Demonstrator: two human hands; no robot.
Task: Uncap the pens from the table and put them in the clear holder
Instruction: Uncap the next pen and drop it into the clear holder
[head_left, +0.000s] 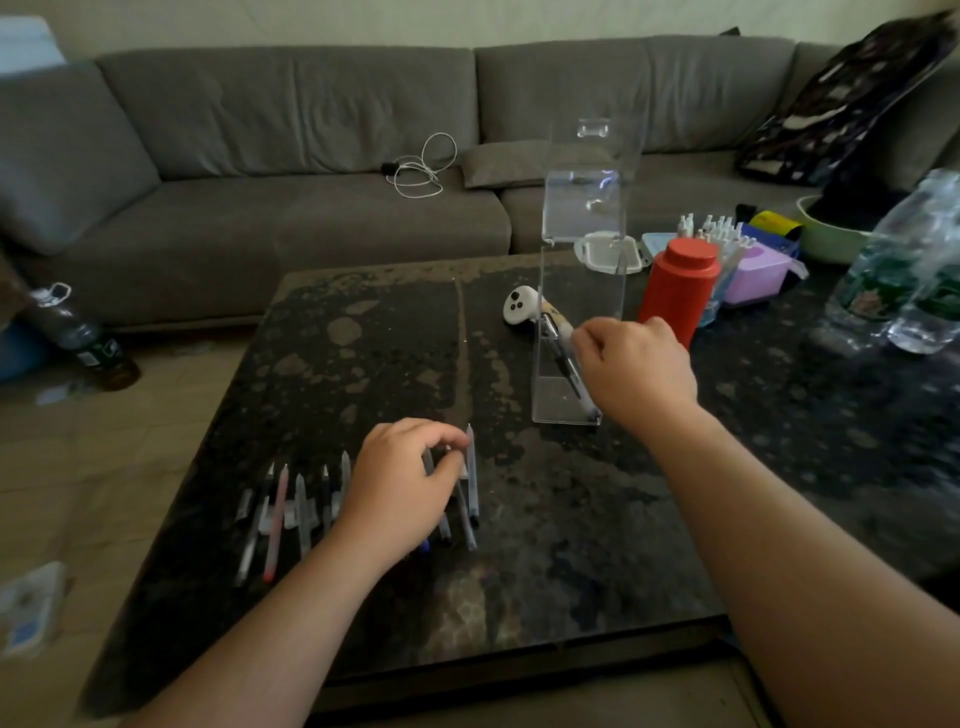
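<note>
Between the right fingertips (582, 338), a pen (569, 366) is held by its upper end, slanted, with its lower tip already down in the bottom corner of the clear holder (576, 291). The step in hand is judged to be the release of this pen; it is best let go only once the tip is seated against the holder's floor, so that the tall, light holder is not nudged or tipped. The right hand (636, 364) is curled into a loose fist just beside the holder's front wall, wrist raised, forearm reaching in from the lower right.

Under the left fingers (441, 441), the row of pens (291, 509) lies on the table (571, 519), side by side, tips pointing away. One grey pen (471, 473) lies just past the fingertips, and whether it is already pinched cannot be told. The left hand (402, 478) is arched palm-down over the row, fingers bent and close together. The next pen should be taken by the barrel so the cap end stays free for the other hand.

Beyond the holder stand a white controller (519, 306) and a red bottle (678, 291).
</note>
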